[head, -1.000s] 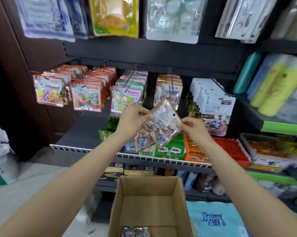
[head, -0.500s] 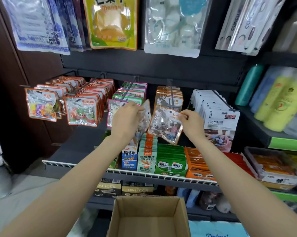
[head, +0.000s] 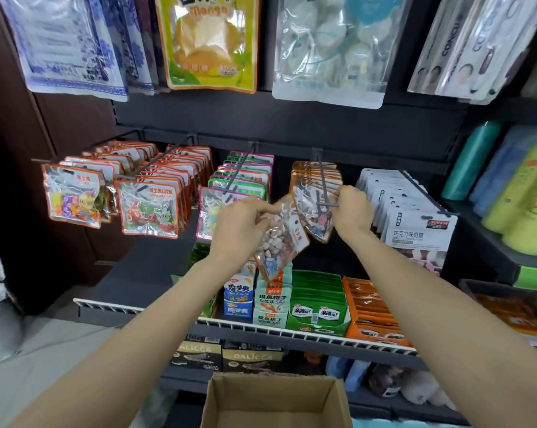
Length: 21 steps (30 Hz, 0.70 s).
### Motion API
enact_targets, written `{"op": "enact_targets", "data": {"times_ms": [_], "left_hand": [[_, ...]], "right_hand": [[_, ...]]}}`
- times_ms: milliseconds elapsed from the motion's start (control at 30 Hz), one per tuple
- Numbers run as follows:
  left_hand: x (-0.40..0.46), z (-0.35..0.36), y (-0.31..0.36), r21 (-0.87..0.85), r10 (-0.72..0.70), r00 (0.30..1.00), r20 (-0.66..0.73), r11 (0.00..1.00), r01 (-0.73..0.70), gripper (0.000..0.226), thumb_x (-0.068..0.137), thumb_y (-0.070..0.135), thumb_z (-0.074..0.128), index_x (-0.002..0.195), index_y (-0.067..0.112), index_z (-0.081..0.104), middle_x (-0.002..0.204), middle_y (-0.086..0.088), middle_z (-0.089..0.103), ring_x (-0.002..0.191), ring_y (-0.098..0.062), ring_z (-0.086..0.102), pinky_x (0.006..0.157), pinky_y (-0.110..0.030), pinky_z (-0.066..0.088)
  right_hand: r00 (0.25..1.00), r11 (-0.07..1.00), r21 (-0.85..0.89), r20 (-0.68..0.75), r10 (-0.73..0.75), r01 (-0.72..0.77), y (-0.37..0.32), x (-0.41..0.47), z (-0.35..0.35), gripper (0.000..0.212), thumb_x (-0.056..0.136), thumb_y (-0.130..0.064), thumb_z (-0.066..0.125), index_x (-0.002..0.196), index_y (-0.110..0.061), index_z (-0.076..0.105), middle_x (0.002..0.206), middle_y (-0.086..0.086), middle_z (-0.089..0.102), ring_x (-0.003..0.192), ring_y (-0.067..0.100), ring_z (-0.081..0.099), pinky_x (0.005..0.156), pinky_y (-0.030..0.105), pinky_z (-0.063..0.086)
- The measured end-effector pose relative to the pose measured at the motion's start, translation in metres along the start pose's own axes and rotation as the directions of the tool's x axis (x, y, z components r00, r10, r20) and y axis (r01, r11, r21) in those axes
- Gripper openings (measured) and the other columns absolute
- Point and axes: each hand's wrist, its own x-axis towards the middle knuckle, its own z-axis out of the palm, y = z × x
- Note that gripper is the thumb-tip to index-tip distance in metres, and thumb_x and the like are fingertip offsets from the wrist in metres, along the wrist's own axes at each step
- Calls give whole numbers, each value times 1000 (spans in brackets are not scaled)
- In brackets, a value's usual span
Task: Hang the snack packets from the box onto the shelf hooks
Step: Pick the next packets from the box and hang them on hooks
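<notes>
My left hand (head: 241,228) pinches the top of a clear snack packet (head: 279,239) with an orange edge, which hangs tilted below it. My right hand (head: 350,211) grips a second packet of the same kind (head: 312,211) at its upper corner, right at the tip of a dark shelf hook (head: 323,183). Behind that packet, more orange-edged packets (head: 313,171) hang on the same hook. The open cardboard box (head: 276,403) stands at the bottom centre, its inside mostly out of view.
Other hooks carry rows of packets: orange ones (head: 150,208) at left, pink and green ones (head: 245,177) in the middle, white ones (head: 415,223) at right. A wire-edged shelf (head: 261,330) below holds boxed snacks. Large bags (head: 211,41) hang above.
Both hands rose from above the box to the hooks. The two packets came apart: the right hand carried one to the hook tip, the left holds the other lower.
</notes>
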Motion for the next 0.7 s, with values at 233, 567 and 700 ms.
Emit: {"op": "enact_targets", "data": {"times_ms": [233,567,700], "left_hand": [[-6,16,-7,-459,-218,969,115,854,246,18,83,7,69,92,22,71,90,16,63,95,-8,56,88,-22,41],[-16,53,8,-500,-224,962,159,822,274,35,89,10,62,121,22,59,110,8,58,105,-23,54,95,-42,48],[-10,63,5,-321,-145,968,206,924,206,52,87,20,66,135,30,48,125,-5,54,86,-31,55,78,-34,46]], "right_hand": [[992,786,611,-10,127,-95,7,-41,2,27,96,-29,49,121,-20,46,108,4,57,98,18,58,82,30,46],[988,566,824,108,-111,-27,22,-99,-8,41,90,-6,57,125,-26,55,112,-7,61,96,3,60,83,28,52],[995,710,704,65,-79,11,22,-90,-5,43,93,-15,54,128,-39,53,105,6,56,86,26,60,88,39,49]]}}
